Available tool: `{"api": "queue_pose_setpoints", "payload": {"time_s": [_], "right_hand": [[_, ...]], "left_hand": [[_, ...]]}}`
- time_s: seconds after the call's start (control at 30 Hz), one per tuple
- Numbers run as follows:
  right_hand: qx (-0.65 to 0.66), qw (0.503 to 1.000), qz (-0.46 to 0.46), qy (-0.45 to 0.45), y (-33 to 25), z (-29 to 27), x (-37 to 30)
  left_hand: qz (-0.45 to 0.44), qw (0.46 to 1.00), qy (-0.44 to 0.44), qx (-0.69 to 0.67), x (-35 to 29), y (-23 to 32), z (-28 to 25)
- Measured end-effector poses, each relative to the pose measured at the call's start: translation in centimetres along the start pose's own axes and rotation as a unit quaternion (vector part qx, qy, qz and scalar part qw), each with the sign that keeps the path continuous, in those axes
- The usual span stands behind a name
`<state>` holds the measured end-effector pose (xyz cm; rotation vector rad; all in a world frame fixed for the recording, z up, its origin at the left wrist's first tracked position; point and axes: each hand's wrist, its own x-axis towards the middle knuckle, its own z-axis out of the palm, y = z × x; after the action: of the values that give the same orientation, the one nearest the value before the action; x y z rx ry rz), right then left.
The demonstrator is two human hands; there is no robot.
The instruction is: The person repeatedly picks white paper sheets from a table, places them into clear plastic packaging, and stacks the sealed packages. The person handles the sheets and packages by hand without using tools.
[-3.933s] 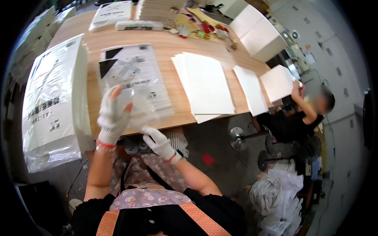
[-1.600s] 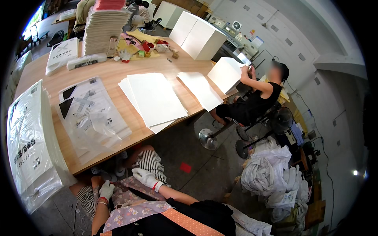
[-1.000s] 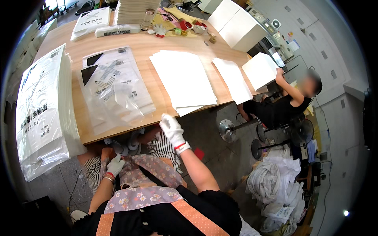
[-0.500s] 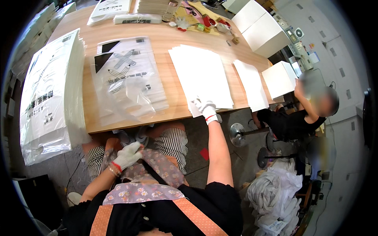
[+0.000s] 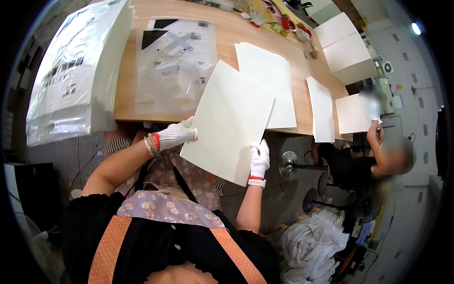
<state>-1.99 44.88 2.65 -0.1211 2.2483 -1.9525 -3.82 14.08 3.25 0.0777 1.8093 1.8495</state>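
A large piece of white paper [image 5: 229, 123] is tilted in front of me, over the table's near edge. I cannot tell whether it is one sheet or a thin set. My left hand [image 5: 177, 134], in a white knit glove, grips its left edge, and my right hand [image 5: 258, 160], gloved too, holds its lower right corner with fingers closed. Behind it lies a fanned stack of white paper [image 5: 269, 85], partly hidden by the held paper. To the left are clear printed plastic bags [image 5: 172, 66] with pencil drawings, lying flat on the table.
A tall pile of packed paper in plastic [image 5: 71, 80] stands at the left. Narrower white sheets [image 5: 321, 111] and white stacks [image 5: 345, 47] are at the right. A person in black [image 5: 350, 161] sits there handling paper. White cloth or plastic [image 5: 314, 241] is heaped below.
My right hand has drawn the paper off the stack toward me. My left hand has risen from my lap to the paper's left edge. The view has shifted.
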Motion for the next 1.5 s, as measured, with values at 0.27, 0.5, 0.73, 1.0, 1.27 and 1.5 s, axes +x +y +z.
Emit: {"api": "queue_pose_setpoints", "payload": {"time_s": [0.27,0.5,0.73,1.0,1.27,1.5], "right_hand": [[0.252,0.959,0.095,0.089,-3.2,13.1,-1.8],[0.316,0.944,0.023,0.088,2.7,9.9,-1.1],[0.221,0.962,0.022,0.162,-6.0,6.1,-4.3],[-0.538,0.819,-0.188,0.06,-9.9,6.1,-3.3],[-0.51,0.851,-0.128,-0.018,-5.6,8.5,5.6],[-0.462,0.874,-0.002,0.152,-1.7,12.6,10.8]], "left_hand": [[0.211,0.799,0.185,0.532,-6.3,-0.3,9.2],[0.424,0.699,0.306,0.488,-7.1,10.9,0.7],[0.18,0.97,0.092,0.133,-3.7,15.7,-11.5],[0.153,0.972,0.169,0.057,-1.4,17.2,-11.2],[0.298,0.878,0.138,0.349,-0.9,10.4,4.5],[0.405,0.709,0.183,0.549,0.3,-1.4,-2.8]]}}
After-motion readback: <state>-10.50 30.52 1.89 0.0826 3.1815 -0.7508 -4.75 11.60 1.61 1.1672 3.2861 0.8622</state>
